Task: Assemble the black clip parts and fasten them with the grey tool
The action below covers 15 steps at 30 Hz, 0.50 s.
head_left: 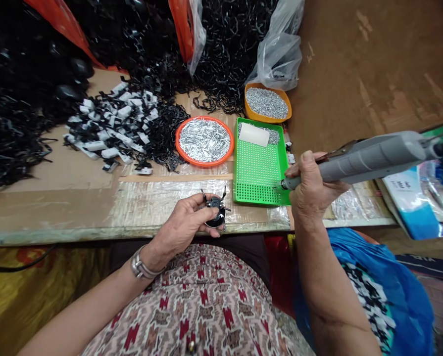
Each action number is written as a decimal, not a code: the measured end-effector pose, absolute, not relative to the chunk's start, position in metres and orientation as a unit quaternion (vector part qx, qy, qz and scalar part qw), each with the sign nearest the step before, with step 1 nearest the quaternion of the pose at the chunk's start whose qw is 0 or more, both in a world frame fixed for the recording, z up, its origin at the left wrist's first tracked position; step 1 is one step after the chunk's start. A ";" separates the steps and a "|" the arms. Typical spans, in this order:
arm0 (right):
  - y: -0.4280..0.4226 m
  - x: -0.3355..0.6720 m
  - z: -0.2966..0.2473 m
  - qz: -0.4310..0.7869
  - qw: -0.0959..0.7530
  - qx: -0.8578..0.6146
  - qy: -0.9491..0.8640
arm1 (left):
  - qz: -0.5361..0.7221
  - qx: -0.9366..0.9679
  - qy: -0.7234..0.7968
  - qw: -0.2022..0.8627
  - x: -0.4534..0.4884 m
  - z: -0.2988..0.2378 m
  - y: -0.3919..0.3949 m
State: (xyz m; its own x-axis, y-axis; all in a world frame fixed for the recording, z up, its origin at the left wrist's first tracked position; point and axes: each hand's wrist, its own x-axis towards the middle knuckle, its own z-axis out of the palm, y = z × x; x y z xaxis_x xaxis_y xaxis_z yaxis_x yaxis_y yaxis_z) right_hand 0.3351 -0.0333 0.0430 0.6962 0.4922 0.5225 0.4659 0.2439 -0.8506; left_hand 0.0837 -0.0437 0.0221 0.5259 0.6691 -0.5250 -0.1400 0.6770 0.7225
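Observation:
My left hand [193,217] is closed around a small black plastic part with thin legs [216,210], near the table's front edge. My thumb lies across its top and hides some of it. In my right hand [310,185] is a grey electric screwdriver [369,155], held nearly level. Its tip points left, over the front right corner of a green perforated tray [258,170]. Small silver screws [273,134] and a white scoop-like piece [254,134] lie at the tray's far end. Whether the bit carries a screw is too small to tell.
An orange-red round dish [177,143] holds silver pins. Behind the tray stands a yellow bowl [249,112] of small metal pieces. Black and white parts [113,126] are heaped at left, with black parts [13,128] beyond. A blue bag [403,282] hangs at lower right.

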 end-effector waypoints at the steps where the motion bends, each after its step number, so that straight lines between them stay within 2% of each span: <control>1: -0.033 0.335 0.043 0.012 0.686 -0.614 -0.390 | 0.250 0.315 0.418 0.815 0.084 0.022 -0.044; 15: -0.032 0.332 0.059 0.027 0.693 -0.601 -0.397 | 0.273 0.308 0.419 0.809 0.086 0.021 -0.044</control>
